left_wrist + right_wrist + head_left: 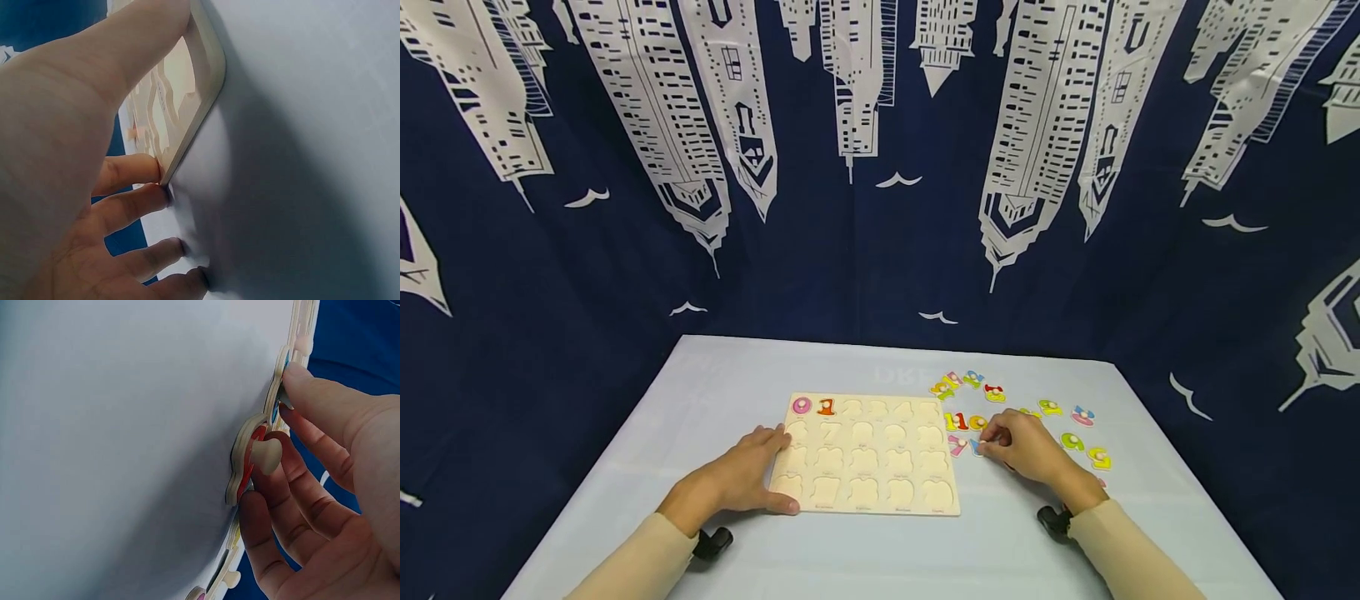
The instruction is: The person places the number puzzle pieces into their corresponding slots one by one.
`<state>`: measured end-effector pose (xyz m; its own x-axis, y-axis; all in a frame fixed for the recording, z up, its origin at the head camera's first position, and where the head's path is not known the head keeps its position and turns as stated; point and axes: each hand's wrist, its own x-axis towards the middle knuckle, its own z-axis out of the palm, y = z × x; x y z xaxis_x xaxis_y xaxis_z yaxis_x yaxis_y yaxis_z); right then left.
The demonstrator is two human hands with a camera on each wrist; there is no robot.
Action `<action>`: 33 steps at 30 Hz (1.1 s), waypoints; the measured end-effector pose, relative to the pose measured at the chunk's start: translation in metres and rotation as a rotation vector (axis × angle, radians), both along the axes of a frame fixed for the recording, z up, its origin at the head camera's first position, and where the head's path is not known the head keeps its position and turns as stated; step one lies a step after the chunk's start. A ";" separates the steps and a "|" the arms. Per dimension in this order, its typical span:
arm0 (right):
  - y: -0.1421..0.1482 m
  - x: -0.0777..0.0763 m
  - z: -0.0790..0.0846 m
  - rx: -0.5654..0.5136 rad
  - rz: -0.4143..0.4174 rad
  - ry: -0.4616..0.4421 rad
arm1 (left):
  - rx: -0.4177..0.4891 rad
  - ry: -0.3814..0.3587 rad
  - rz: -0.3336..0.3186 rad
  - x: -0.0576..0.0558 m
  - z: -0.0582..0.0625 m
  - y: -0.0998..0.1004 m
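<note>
A pale wooden number puzzle board [880, 457] lies on the table, with a pink 0 [802, 406] and an orange-red 1 [826, 407] in its top-row recesses. My left hand [748, 468] rests at the board's left side, fingers spread, thumb by the near corner; the left wrist view has fingertips [156, 169] touching the edge. Right of the board, my right hand [1028, 447] pinches a blue puzzle piece [976, 447] between thumb and index finger. That blue piece [275, 403] is mostly covered by the fingers. A red piece [247, 465] with a wooden knob lies beside my other fingers.
Loose number pieces lie around the right hand: a pink 7 [957, 445], a red-and-yellow piece [994, 392], a green 9 [1072, 442], a yellow piece [1100, 457] and several others. The white table [880, 558] meets a dark blue printed cloth [880, 250] behind.
</note>
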<state>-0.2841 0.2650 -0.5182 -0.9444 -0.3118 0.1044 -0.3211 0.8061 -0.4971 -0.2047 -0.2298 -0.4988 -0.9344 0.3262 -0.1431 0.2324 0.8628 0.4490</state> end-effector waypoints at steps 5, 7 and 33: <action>-0.001 0.001 0.000 0.006 0.006 0.005 | -0.011 0.015 -0.010 -0.001 -0.001 0.001; 0.001 0.001 0.001 0.010 0.003 0.011 | -0.010 0.023 -0.017 -0.002 0.000 0.002; -0.080 -0.026 0.021 -0.156 0.142 0.051 | -0.042 0.000 0.004 -0.001 0.002 0.002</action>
<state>-0.3096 0.1852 -0.4967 -0.8844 -0.4177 0.2083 -0.4539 0.6653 -0.5927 -0.2062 -0.2273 -0.4971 -0.9358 0.3157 -0.1568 0.2284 0.8820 0.4122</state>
